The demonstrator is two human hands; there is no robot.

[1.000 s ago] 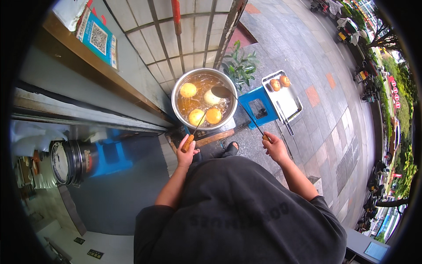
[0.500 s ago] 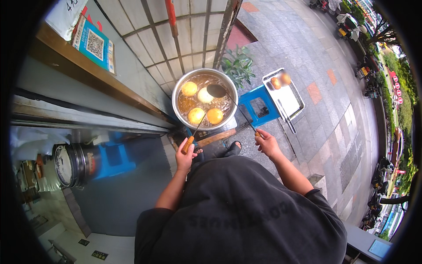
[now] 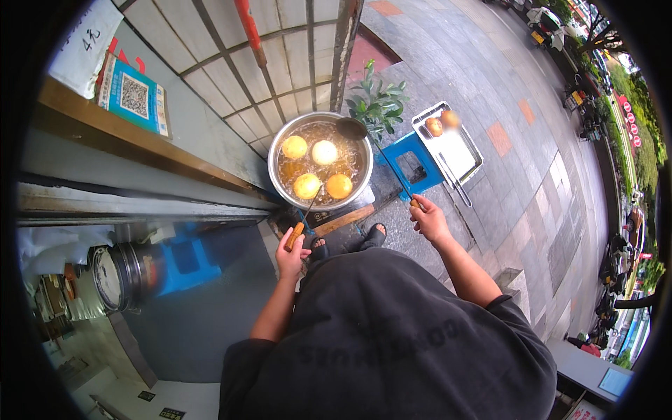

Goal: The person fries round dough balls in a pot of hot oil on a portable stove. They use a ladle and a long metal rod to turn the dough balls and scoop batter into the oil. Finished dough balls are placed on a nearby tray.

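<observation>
A wide metal pot (image 3: pixel 271 168) of bubbling oil stands in front of me. Several round pieces float in it: golden ones such as the dough piece (image 3: pixel 339 186) at the lower right, and one paler dough piece (image 3: pixel 325 152) near the middle. My left hand (image 3: pixel 288 259) is closed on the wooden handle of a thin metal rod tool (image 3: pixel 295 237), whose shaft reaches to the near golden pieces; its tip is hard to make out. My right hand (image 3: pixel 430 221) grips a long-handled ladle (image 3: pixel 351 129), its dark bowl over the pot's far right rim.
Right of the pot, a blue stool (image 3: pixel 413 164) supports a metal tray (image 3: pixel 458 150) with browned round pieces and tongs (image 3: pixel 458 187). A leafy plant (image 3: pixel 378 105) grows behind the pot. A tiled wall (image 3: pixel 231 77) and metal-framed door edge (image 3: pixel 161 157) bound the left.
The ladle bowl has moved right, away from the pale dough piece to the pot's rim. My left hand keeps the rod tool low over the near side. The whole view has shifted slightly.
</observation>
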